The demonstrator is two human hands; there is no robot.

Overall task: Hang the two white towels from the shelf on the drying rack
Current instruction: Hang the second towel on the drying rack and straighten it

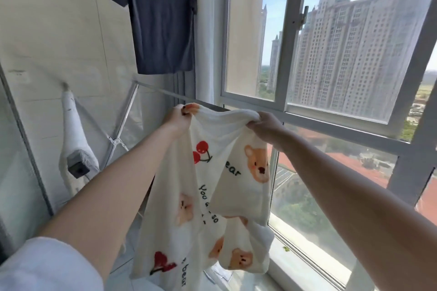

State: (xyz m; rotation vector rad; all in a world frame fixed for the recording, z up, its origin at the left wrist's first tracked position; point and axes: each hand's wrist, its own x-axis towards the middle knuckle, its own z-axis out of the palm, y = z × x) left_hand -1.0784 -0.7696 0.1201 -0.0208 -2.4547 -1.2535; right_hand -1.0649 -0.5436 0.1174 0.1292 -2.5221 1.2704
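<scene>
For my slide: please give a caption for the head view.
Both hands, left and right, hold a printed towel near the rack rail.

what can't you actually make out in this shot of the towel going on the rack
Head view, the only one:
- Drying rack: its rail behind the towel is covered, so whether the towel touches it is unclear.
- Second white towel and shelf: out of frame.
- Left hand and right hand: fingertips buried in cloth.
- Dark t-shirt: top cut off by the edge, hanger unseen.
- Towel lettering: folds hide words.
</scene>
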